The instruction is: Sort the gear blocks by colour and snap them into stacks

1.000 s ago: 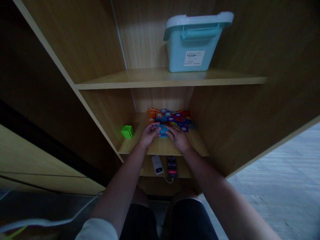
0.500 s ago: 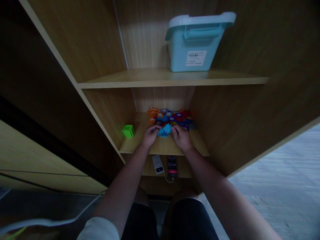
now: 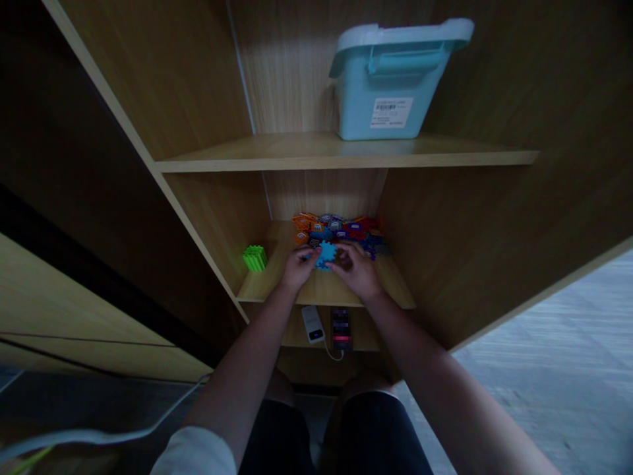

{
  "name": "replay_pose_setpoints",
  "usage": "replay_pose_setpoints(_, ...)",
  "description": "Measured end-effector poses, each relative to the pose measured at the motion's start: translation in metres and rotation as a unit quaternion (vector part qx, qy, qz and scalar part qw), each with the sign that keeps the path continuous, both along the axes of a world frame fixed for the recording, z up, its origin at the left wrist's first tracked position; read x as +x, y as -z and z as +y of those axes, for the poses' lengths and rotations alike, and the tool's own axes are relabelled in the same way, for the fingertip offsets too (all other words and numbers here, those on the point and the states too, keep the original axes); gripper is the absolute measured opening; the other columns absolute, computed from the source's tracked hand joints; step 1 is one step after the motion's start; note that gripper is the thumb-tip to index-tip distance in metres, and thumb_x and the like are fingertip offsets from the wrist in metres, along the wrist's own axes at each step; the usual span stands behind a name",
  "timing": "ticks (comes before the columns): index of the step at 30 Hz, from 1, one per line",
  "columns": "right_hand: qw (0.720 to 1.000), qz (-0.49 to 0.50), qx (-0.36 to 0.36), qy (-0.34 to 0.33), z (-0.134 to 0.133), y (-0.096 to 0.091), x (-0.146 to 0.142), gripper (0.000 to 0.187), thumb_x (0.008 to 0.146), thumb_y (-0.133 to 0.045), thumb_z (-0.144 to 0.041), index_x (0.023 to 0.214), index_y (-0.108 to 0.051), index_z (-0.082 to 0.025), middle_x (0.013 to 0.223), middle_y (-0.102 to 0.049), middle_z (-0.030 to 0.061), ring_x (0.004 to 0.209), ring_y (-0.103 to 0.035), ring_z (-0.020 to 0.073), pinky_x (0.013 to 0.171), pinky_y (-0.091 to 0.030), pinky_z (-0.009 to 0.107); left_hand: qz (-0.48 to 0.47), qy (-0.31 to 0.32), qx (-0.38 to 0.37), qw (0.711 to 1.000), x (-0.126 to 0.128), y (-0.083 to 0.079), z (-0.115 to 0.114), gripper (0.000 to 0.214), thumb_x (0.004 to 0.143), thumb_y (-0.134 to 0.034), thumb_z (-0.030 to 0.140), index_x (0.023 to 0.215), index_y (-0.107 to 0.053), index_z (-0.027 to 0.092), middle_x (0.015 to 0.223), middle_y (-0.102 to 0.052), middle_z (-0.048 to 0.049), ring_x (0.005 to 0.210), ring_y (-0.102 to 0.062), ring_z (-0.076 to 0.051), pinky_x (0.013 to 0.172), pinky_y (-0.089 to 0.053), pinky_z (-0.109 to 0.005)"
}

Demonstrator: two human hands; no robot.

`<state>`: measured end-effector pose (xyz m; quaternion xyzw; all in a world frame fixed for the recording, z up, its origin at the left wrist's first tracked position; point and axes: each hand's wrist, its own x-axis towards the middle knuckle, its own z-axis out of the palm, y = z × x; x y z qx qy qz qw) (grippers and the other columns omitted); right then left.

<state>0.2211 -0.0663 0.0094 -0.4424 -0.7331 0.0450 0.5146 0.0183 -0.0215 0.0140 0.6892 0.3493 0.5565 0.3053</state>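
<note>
Light-blue notched puzzle pieces (image 3: 327,251) are held between my two hands over the middle shelf. Thumb and fingers of my left hand (image 3: 297,266) pinch their left side. My right hand (image 3: 359,269) has its fingertips closed at the right edge, thumb low and forefinger high. How the blue pieces join is too small to tell. Just behind my hands lies a pile of flat orange, blue, purple and red pieces (image 3: 355,227). To the left, a bright green block of notched pieces (image 3: 254,258) stands by itself.
A lidded light-blue bin (image 3: 380,79) sits on the shelf above (image 3: 287,150). Below my hands, a white power bank (image 3: 312,323) is cabled to a phone (image 3: 341,328). Wooden side walls flank the shelves. A white cable (image 3: 93,437) crosses at lower left.
My right thumb and fingers have shifted leftward around the blue pieces, and the left thumb now lies further over them. The blue pieces have turned slightly. The view has moved a little.
</note>
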Motion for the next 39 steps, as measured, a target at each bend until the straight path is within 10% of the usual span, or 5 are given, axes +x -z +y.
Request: replay_pose_setpoints(39,0.993,-0.046,-0.113,0.010,0.019,0.018,0.007,0.054,0.089,-0.082,-0.034,0.139,-0.061,-0.028,0.126,-0.079,0.0063,0.119,-0.073,0.0314,0.108,-0.056,0.052,-0.061,-0.147,-0.114,0.981,-0.005,0.002,0.011,0.029,0.103,-0.056,0.026,0.096,-0.084,0.021,0.113,-0.082,-0.0074,0.111,-0.074,-0.022,0.107,-0.054,-0.036)
